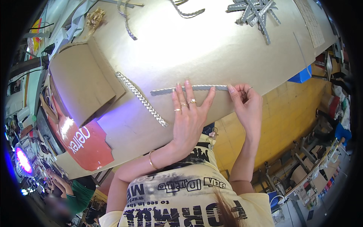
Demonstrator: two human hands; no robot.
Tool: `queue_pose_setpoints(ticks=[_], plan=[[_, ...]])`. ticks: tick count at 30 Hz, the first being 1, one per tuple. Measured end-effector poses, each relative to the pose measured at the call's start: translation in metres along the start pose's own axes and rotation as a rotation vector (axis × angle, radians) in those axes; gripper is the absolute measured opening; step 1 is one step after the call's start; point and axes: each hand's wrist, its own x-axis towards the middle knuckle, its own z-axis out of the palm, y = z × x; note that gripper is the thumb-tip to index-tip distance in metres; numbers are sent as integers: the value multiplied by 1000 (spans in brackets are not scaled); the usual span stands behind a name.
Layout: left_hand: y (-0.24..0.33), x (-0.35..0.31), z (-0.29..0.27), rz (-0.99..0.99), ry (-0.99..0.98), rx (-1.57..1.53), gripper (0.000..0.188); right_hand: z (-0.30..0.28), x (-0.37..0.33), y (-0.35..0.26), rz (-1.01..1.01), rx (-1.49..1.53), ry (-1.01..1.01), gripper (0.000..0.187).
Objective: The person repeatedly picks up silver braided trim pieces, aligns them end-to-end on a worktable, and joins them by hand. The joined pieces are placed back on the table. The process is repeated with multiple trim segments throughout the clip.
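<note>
A narrow braided strap (162, 92), grey with a silver edge, lies crosswise near the front of the brown-covered table. My left hand (189, 115) rests flat on it with fingers stretched out and apart, rings on some of them. At the strap's right end, my right hand (245, 100) pinches the tip between thumb and fingers. To the left of my left hand, a second braided strap (141, 100) in shiny silver lies slanted on the table, untouched.
A curled cardboard sheet (81, 83) stands at the left, beside a red printed sheet (90, 145). Further braided straps (126, 20) lie at the back, with a heap of strips (255, 11) at the back right. A blue container (301, 75) sits beyond the right edge. Another person (79, 193) is at lower left.
</note>
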Motion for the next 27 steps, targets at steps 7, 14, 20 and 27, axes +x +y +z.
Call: queue_pose_setpoints(ticks=[7, 14, 20, 27], plan=[[0, 0, 0, 10, -3, 25, 74, 2, -2, 2, 2, -66, -10, 24], [0, 0, -1, 15, -18, 34, 75, 6, -3, 1, -85, -239, 46, 26], [-1, 0, -1, 14, -12, 16, 74, 13, -5, 1, -136, -308, 108, 25], [-2, -1, -2, 15, -19, 14, 74, 19, -19, 8, -79, -325, 308, 22]])
